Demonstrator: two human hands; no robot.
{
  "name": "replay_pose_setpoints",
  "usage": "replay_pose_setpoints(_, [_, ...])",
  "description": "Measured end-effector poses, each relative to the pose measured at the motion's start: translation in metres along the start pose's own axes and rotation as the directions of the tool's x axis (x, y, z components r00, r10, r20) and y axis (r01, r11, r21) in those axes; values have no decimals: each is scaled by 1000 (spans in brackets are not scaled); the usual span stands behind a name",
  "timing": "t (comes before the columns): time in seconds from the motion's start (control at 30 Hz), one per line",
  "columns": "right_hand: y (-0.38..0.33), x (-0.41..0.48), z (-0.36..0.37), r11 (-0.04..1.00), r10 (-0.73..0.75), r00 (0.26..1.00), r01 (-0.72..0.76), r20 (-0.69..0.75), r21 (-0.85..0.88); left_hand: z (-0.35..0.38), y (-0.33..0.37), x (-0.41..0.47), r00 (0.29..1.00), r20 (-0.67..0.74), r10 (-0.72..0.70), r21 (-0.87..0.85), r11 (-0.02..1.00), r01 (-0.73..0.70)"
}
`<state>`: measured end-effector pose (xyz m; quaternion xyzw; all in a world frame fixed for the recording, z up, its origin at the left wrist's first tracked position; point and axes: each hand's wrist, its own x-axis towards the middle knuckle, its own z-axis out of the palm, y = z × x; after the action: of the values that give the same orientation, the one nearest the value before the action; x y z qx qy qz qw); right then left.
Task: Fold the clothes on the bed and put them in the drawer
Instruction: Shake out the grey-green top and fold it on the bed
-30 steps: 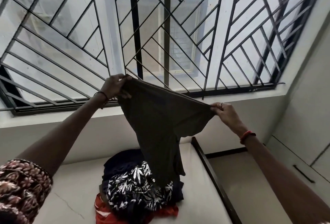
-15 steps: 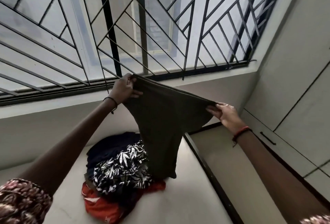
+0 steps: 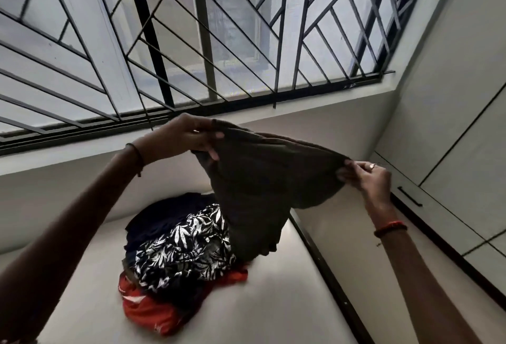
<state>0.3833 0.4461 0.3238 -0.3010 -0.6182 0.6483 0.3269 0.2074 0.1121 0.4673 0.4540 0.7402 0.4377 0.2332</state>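
1. The garment [image 3: 254,179], dark olive, hangs in the air over the far part of the bed [image 3: 82,289]. It is stretched between both hands, and its lower end dangles by the pile [image 3: 180,247]. I cannot tell whether it touches.
2. The left hand [image 3: 186,138] grasps one top corner with its fingers curled round the cloth. The right hand [image 3: 369,176] pinches the other corner between thumb and fingertips.
3. Risk: I judge the right pinch to be the weaker hold. If it slips, the garment swings left and drops onto the pile, mixing with the unfolded pieces.
4. Risk: the dangling end may catch on the pile as the garment moves. That could drag pieces toward the bed's right edge and over it.
5. Risk: the cloth sags and bunches in the middle, so a fold made in the air would likely come out crooked. The bare sheet nearer me looks the safer place to lay it.
6. Counts:
   - One garment is held.
   - One pile shows three fabrics I can tell apart: navy, leaf-print and red. More may lie hidden under them.
   - There are two hands, with one band on each wrist and one ring on the right.
   - One handle [image 3: 409,196] shows on the cabinet at right. I cannot tell which panel is the drawer.
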Motion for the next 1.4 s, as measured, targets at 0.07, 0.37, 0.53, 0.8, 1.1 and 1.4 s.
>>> replay_pose_setpoints(0.07, [10,2,-6,999,50,998,-50,28,1,-2,1,14,993,38,-110,-85,990,113])
replay_pose_setpoints(0.37, [62,92,18,978,209,977,-209,39,-5,18,-93,130,876,-265,-403,127,886,446])
replay_pose_setpoints(0.53, [74,137,25,977,210,978,-210,8,48,30,-106,173,842,-448,-299,206,882,423])
replay_pose_setpoints(0.8, [51,180,14,996,71,997,-69,-36,59,40,-86,185,743,-669,-22,311,900,307])
replay_pose_setpoints(1.1, [128,107,-39,994,97,994,-94,57,-48,157,-153,83,738,-664,-116,173,937,303])
replay_pose_setpoints(1.4, [312,-12,-124,801,414,898,-282,149,-528,351,-329,-88,864,-389,-318,184,893,412])
